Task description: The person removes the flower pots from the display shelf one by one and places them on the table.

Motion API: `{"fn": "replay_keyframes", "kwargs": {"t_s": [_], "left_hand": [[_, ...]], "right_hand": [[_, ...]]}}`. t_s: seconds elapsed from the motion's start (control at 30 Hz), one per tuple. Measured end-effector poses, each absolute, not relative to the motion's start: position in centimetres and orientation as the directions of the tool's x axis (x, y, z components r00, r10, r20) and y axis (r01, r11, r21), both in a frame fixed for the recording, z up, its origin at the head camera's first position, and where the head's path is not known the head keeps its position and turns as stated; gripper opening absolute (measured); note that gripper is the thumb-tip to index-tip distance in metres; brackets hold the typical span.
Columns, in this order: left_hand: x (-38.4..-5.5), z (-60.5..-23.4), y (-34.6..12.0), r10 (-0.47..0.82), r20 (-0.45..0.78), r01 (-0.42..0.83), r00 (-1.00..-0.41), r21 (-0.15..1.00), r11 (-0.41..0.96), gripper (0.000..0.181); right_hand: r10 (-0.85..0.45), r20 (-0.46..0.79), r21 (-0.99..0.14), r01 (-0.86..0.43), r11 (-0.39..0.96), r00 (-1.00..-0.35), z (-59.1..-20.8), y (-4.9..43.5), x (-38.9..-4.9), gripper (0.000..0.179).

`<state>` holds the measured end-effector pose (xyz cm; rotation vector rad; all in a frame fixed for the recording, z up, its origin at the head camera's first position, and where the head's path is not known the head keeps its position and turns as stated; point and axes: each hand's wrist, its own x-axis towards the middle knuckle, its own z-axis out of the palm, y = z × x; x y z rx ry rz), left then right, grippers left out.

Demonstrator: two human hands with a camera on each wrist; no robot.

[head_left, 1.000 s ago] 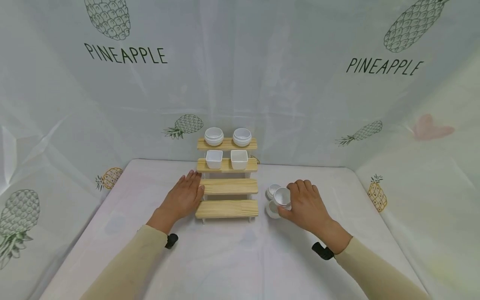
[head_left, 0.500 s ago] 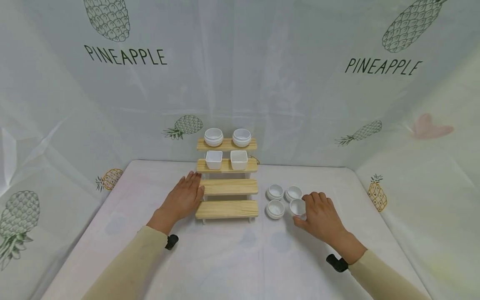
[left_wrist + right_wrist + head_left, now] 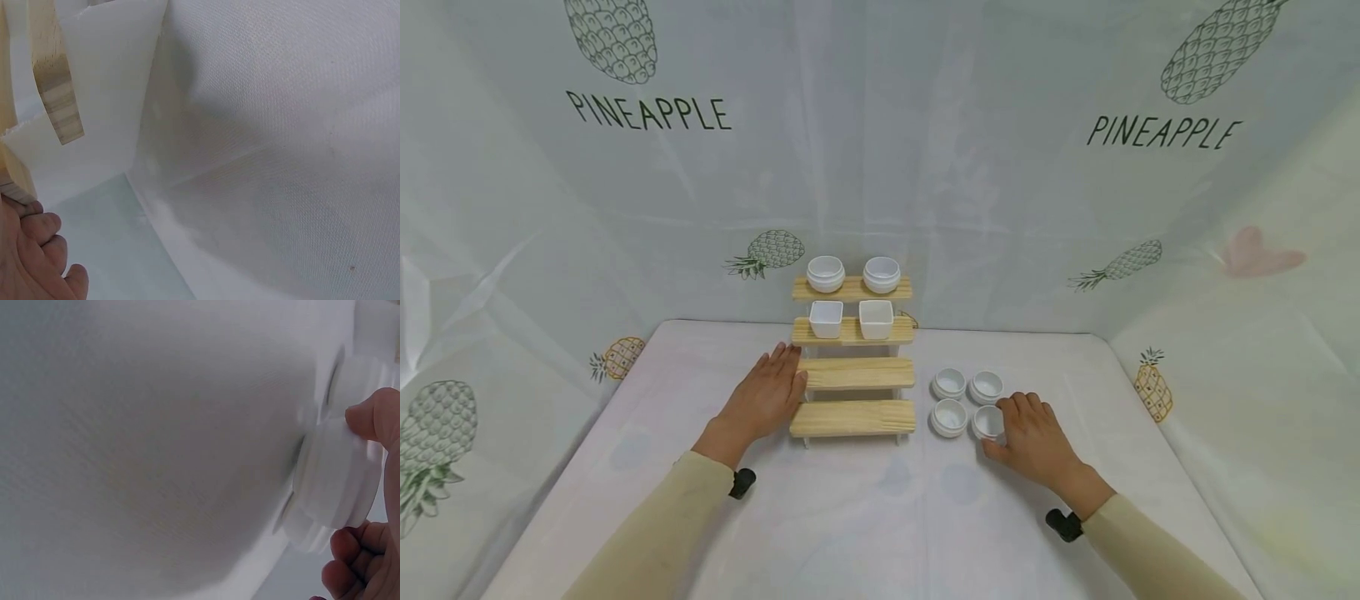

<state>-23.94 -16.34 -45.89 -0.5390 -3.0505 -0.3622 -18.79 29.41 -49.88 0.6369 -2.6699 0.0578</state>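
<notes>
My left hand [image 3: 762, 396] rests along the left side of a tiered wooden stand [image 3: 856, 373], fingers extended towards the back. In the left wrist view its fingertips sit right by the end of a board [image 3: 56, 81]. To the right of the stand, my right hand [image 3: 1039, 443] holds a small round white bowl [image 3: 988, 423] between thumb and fingers at its rim. The right wrist view shows the thumb on one side of this bowl [image 3: 331, 472] and the fingers by the other, with its base close to the cloth.
Three similar round bowls [image 3: 950, 417] stand beside the held one. Two round bowls [image 3: 881, 276] occupy the stand's top tier, and two square bowls [image 3: 876, 320] the tier below. A pale cloth [image 3: 850, 517] covers the table; pineapple-printed sheeting [image 3: 925, 167] hangs behind.
My right hand has carried the bowl right and towards me from above the other bowls, lowering it to the front right of the group. The left hand has stayed in place.
</notes>
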Motion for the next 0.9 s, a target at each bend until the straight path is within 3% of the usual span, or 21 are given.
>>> {"fn": "replay_keyframes", "kwargs": {"t_s": [0.9], "left_hand": [[-23.98,-45.87,-16.44,0.344,0.078,0.353,-0.936,0.236,0.906,0.067]], "right_hand": [[-0.376,0.365,-0.021,-0.412,0.911,-0.852,-50.47,29.65,-19.42,0.054]]}}
